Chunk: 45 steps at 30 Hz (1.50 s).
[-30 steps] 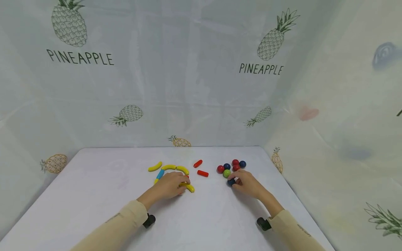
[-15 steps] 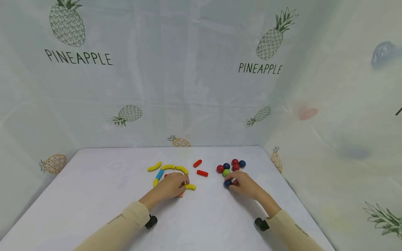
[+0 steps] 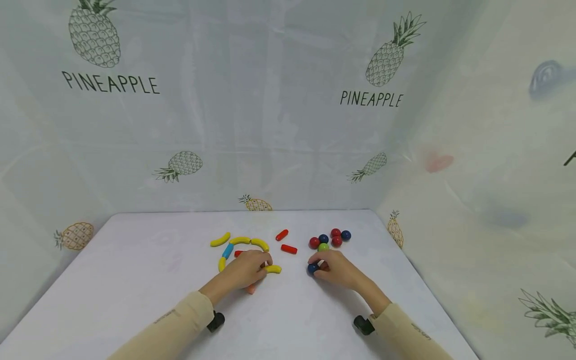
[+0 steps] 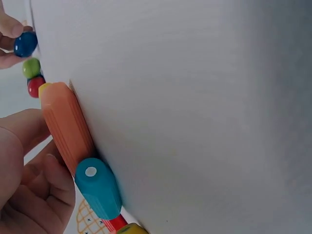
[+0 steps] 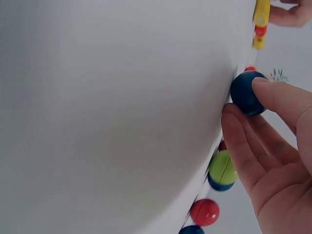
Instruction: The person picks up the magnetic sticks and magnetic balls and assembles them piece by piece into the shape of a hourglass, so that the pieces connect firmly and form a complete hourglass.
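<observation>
My right hand point(image 3: 335, 269) holds a dark blue ball point(image 5: 246, 92) between thumb and fingertips, close over the white table point(image 3: 288, 320). My left hand point(image 3: 246, 269) bends over a loose arrangement of toy pieces, its fingertips at the left end of a yellow banana-shaped piece point(image 3: 273, 269). An orange ribbed piece point(image 4: 67, 126) lies in front of that hand, end to end with a teal piece point(image 4: 100, 187). The orange piece hides the left fingertips in the left wrist view, so I cannot tell whether they pinch anything.
Red balls point(image 3: 336, 241), dark blue balls point(image 3: 345, 235) and a green ball point(image 3: 323, 247) cluster beyond my right hand. Two red pieces point(image 3: 289, 249) lie mid-table. Yellow bananas point(image 3: 240, 240) and a blue piece point(image 3: 227, 251) curve behind my left hand. A pineapple-print curtain point(image 3: 288, 125) hangs behind.
My right hand has carried the dark blue ball leftward and nearer, away from the cluster. The yellow banana by my left fingers has turned slightly, and the orange piece now shows farther left and nearer.
</observation>
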### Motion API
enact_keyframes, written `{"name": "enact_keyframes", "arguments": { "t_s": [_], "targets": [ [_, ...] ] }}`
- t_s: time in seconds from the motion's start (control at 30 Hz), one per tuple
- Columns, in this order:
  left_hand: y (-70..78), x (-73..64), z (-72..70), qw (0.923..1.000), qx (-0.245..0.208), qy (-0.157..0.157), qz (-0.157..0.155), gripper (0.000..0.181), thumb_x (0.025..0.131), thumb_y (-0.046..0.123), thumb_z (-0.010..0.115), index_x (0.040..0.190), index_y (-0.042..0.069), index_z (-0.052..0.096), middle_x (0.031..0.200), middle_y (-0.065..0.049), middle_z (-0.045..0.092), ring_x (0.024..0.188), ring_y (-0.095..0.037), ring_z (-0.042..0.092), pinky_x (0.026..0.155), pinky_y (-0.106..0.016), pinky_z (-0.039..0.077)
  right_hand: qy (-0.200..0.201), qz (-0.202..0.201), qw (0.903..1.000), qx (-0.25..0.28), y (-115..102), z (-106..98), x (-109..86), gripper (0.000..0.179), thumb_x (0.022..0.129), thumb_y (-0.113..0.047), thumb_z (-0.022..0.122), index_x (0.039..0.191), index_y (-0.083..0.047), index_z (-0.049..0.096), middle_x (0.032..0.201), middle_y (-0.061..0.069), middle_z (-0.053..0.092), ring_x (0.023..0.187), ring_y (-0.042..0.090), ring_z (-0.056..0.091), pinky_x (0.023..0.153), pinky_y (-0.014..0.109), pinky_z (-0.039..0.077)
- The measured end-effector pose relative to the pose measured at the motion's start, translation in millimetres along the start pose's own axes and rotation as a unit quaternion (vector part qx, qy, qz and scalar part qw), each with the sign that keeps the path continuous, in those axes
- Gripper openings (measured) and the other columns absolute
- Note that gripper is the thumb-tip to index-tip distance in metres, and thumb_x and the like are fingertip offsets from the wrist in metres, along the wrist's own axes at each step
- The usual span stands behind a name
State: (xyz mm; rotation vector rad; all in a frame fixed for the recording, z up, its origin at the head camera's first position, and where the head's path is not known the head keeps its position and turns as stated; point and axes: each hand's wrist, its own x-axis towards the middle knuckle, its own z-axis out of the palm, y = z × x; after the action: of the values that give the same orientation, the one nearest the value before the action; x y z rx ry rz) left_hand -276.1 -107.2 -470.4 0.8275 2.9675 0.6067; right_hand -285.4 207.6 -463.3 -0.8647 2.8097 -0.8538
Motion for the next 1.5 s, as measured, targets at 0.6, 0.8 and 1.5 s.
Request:
{"name": "enact_keyframes", "arguments": {
  "t_s": [0.6,0.8,1.5],
  "targets": [
    [2.7,1.5,2.7,0.9989,-0.029,0.029,-0.022,0.011,0.097,0.017,0.077,0.107,0.014,0.074,0.081,0.008,0.060,0.078,-0.011,0.054,0.074,-0.030,0.052,-0.012,-0.037,0.9991,0.015,-28.6,25.0,23.8,0.029,0.097,-0.010,0.078,0.126,-0.009,0.074,0.119,0.002,0.074,0.098,0.015,0.069,0.088,0.025,0.059],
    [4.9,2.9,1.2,0.9983,-0.043,0.030,-0.027,0.011,0.097,0.018,0.077,0.108,0.015,0.074,0.082,0.008,0.060,0.079,-0.013,0.054,0.076,-0.032,0.052,-0.004,-0.027,0.9994,0.023,-33.7,31.6,30.2,0.028,0.097,-0.010,0.078,0.125,-0.009,0.074,0.118,0.002,0.075,0.096,0.013,0.068,0.088,0.025,0.060],
    [9.8,3.2,1.0,0.9970,-0.063,0.031,-0.032,0.020,0.097,0.019,0.078,0.116,0.014,0.077,0.084,0.007,0.059,0.078,-0.013,0.053,0.073,-0.029,0.050,0.007,0.004,0.9989,0.047,-37.8,37.0,38.2,0.028,0.096,-0.011,0.079,0.123,-0.011,0.073,0.116,0.004,0.075,0.094,0.015,0.070,0.087,0.029,0.062]
  ]
}}
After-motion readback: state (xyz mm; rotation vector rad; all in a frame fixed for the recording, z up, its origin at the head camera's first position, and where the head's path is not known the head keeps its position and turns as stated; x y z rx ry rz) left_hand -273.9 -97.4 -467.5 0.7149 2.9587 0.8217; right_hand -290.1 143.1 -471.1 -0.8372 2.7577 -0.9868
